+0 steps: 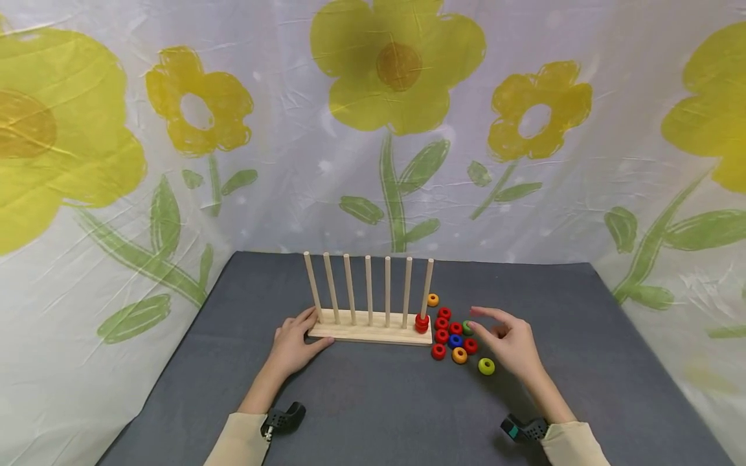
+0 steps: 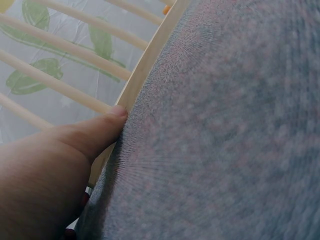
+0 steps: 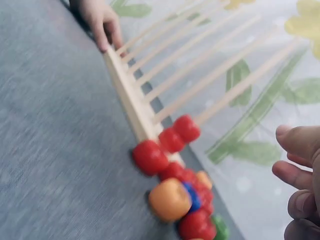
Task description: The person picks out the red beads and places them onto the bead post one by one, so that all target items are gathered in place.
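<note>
A wooden peg rack (image 1: 370, 333) with several upright rods stands on the dark cloth. My left hand (image 1: 293, 343) holds its left end, thumb along the front edge and fingers at the back; in the left wrist view the thumb (image 2: 117, 112) presses the base. Two red beads (image 1: 421, 323) are stacked low on the rightmost rod. My right hand (image 1: 515, 343) is over the loose beads, thumb and index finger apart with nothing between them. Nearest to it lie a green bead (image 1: 467, 328), a red bead (image 1: 470, 346) and a yellow-green bead (image 1: 486, 366).
Right of the rack, more loose beads lie close together: several red ones (image 1: 438, 351), a blue bead (image 1: 455, 340) and an orange bead (image 1: 459, 355). Another orange bead (image 1: 433, 299) sits behind the rack's right end. A flower-printed curtain (image 1: 280, 194) hangs behind the table.
</note>
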### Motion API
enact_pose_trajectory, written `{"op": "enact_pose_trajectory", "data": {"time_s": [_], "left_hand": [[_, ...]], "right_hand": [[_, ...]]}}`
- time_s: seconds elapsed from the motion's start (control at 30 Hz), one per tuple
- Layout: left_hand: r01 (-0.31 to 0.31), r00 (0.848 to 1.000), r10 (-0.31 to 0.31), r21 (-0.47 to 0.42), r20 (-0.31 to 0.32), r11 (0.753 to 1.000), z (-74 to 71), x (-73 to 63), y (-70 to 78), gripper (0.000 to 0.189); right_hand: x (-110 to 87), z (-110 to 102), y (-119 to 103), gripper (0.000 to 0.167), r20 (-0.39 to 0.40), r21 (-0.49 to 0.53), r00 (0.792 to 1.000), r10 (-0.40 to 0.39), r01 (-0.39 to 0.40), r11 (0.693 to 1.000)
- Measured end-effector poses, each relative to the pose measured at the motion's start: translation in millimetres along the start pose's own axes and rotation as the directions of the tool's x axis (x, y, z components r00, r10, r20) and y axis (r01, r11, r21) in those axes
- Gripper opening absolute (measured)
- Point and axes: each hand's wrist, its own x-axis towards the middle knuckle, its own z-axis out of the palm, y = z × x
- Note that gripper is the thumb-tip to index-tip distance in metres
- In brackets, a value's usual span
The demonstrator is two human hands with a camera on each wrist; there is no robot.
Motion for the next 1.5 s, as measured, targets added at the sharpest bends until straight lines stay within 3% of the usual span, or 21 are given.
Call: {"op": "enact_pose_trajectory", "data": {"time_s": [0.43, 0.77, 1.5], "left_hand": [[0.002, 1.0, -0.002, 0.004, -0.007, 1.0, 0.4, -0.5, 0.3, 0.082], [0.006, 1.0, -0.006, 0.002, 0.002, 1.0, -0.5, 0.3, 0.1, 0.083], [0.001, 1.0, -0.001, 0.004, -0.003, 1.0, 0.2, -0.4, 0.3, 0.082]], "right_hand": [[-20.8, -1.8, 34.8, 0.027, -0.071, -0.002, 0.995, 0.075, -0.075, 0.997], [-25.3, 5.2, 56.5, 0.025, 0.072, 0.007, 0.988, 0.134, -0.134, 0.991], [-23.3, 2.7, 55.7, 0.031, 0.193, -0.072, 0.955, 0.224, -0.214, 0.974]]}}
